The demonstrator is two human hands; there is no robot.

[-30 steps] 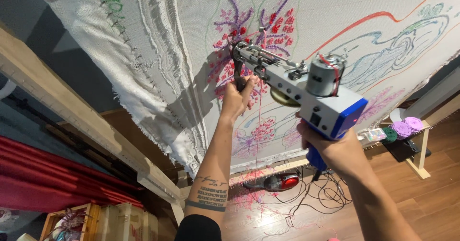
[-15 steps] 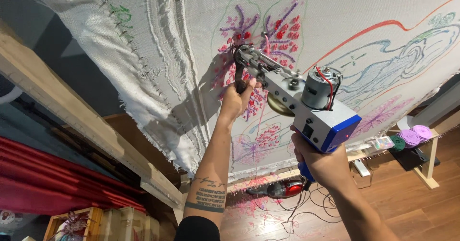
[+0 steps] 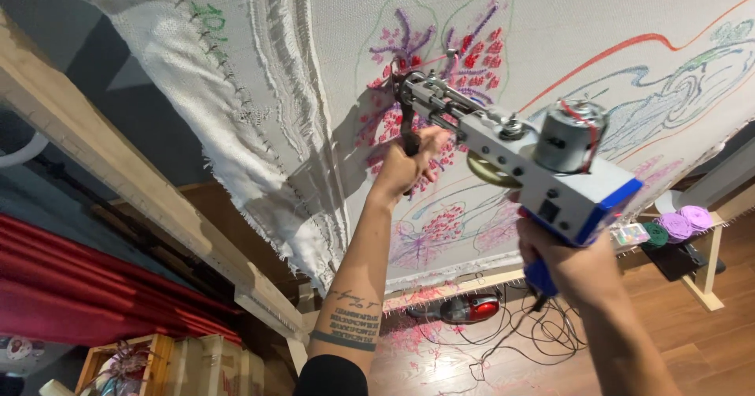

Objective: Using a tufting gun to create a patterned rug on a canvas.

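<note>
Currently, status by item:
Left hand (image 3: pixel 405 162): fingers wrapped tight around the black front handle (image 3: pixel 409 135) of the tufting gun (image 3: pixel 519 164); forearm raised, tattooed near the elbow.
Right hand (image 3: pixel 568 264): clenched on the blue rear grip (image 3: pixel 539 276), below the gun body.
Tufting gun: held up between both hands, needle end (image 3: pixel 397 81) pressed against the stretched cloth (image 3: pixel 550 26), motor (image 3: pixel 570 135) on top at the rear.
Change from earlier frames: the gun sits lower and further right in view, and the needle end has moved along the pink and red motif (image 3: pixel 440 58).
Cloth: white, marked with coloured outlines, stapled edge folded over the wooden frame (image 3: pixel 118 168).
Floor (image 3: pixel 708 341): tangled cables (image 3: pixel 543 333) and a red device (image 3: pixel 468 309) below the frame.
Yarn cones (image 3: pixel 680 223): purple and green, on a small bench at right.
</note>
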